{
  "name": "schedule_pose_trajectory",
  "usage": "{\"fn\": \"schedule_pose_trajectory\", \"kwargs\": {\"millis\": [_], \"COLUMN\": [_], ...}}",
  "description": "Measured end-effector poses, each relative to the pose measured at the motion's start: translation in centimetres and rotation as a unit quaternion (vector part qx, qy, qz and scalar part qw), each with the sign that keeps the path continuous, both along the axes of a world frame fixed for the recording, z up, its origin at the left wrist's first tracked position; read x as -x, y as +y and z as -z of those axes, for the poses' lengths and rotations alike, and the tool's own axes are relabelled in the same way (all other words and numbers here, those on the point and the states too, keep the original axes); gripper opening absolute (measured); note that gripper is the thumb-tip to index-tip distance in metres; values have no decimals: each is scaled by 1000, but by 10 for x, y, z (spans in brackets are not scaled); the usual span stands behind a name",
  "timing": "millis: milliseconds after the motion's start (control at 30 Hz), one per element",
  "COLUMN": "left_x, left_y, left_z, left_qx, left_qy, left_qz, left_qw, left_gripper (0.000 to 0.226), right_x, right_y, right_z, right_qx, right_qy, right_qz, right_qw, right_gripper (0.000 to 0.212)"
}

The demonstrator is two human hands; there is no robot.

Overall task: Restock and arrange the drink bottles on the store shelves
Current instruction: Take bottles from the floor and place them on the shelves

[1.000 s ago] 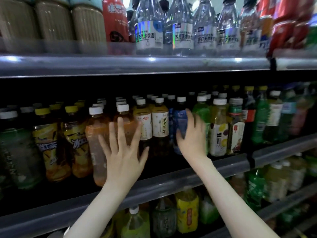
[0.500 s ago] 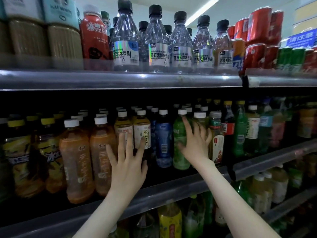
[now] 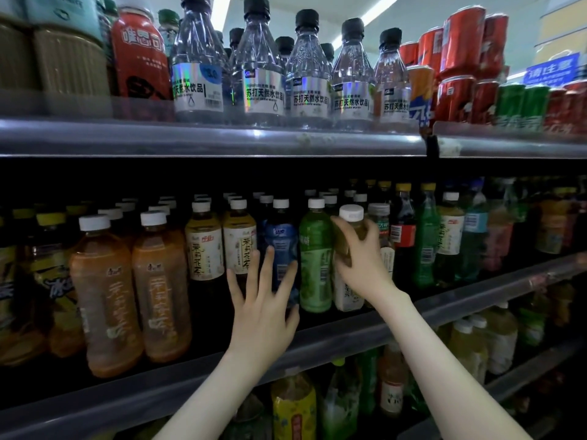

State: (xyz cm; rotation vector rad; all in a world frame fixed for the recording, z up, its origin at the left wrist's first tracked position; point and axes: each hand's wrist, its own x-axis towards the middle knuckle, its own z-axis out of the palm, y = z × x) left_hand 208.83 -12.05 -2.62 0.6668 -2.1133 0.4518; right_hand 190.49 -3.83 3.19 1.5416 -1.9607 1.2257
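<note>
- The left hand [image 3: 263,312] rises over the front rail of the middle shelf [image 3: 349,339]. It is released, with fingers straight and spread, and it grasps nothing.
- Half a second ago that hand lay against the pale-labelled tea bottles [image 3: 205,249]. It has since slid right and now stands in front of the blue bottle [image 3: 281,239].
- The right hand [image 3: 362,265] has changed more. Its fingers were flat against the row, and now thumb and fingers are curled round the shoulder of 1 white-capped bottle [image 3: 351,213].
- That bottle stands upright in the front row of the middle shelf, just beside the green bottle [image 3: 314,265].
- Judged from this, the sweep along the shelf has become a grip. The bottle is probably about to be pulled forward or turned to face out.
- On the top shelf [image 3: 222,139], the water bottles [image 3: 259,90] and red cans [image 3: 460,55] stand untouched.
- Whether the left fingertips actually touch the blue bottle cannot be told.
- The right hand covers most of the held bottle's body.
- The rows behind the front bottles are lost in shadow, and both edges of the shelves are blurred.
- The lowest shelf is cut off by the frame and the forearms.
</note>
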Motion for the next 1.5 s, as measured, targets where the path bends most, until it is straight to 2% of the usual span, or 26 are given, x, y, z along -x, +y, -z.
{"fn": "schedule_pose_trajectory", "kwargs": {"millis": [167, 300, 433, 500, 600, 633, 700, 767, 833, 900, 967, 1100, 1233, 1400, 1500], "left_x": [1, 10, 19, 14, -10, -19, -37, -51, -62, -70, -74, -66, -50, 7, 57], "left_y": [10, 24, 45, 58, 74, 78, 83, 90, 97, 104, 113, 137, 165, 210, 243], "left_z": [1, -4, -10, -16, -19, -14, 4, 23, 41, 56, 68, 94, 114, 129, 131], "left_qx": [-49, -110, -181, -232, -342, -355, -376, -408, -434, -441, -447, -452, -472, -476, -509], "left_qy": [-1, 14, 63, 94, 116, 111, 92, 66, 41, 8, -34, -105, -126, -150, -148], "left_qz": [31, 91, 184, 242, 274, 270, 262, 252, 246, 251, 256, 248, 241, 233, 262], "left_qw": [998, 990, 964, 937, 891, 888, 884, 875, 866, 862, 857, 850, 839, 835, 806], "left_gripper": [74, 74, 86, 82, 60, 58, 58, 56, 52, 48, 48, 55, 57, 59, 56], "right_x": [-14, -36, -68, -89, -112, -117, -124, -133, -141, -151, -158, -154, -134, -77, -25], "right_y": [22, 35, 56, 68, 86, 91, 102, 113, 122, 131, 143, 172, 198, 245, 278], "right_z": [20, 23, 9, 0, -1, 2, 10, 24, 45, 69, 89, 117, 137, 158, 170], "right_qx": [82, 149, 171, 164, 112, 104, 80, 3, -123, -199, -196, -192, -219, -189, -157], "right_qy": [67, 108, 105, 95, 34, -8, -148, -239, -248, -276, -325, -387, -410, -440, -480], "right_qz": [-15, -15, -59, -93, -166, -186, -213, -188, -137, -106, -77, -29, -29, -37, -29], "right_qw": [994, 983, 978, 978, 979, 977, 963, 953, 951, 934, 922, 902, 885, 877, 863], "right_gripper": [63, 69, 66, 65, 78, 84, 94, 81, 53, 49, 50, 39, 39, 35, 33]}}
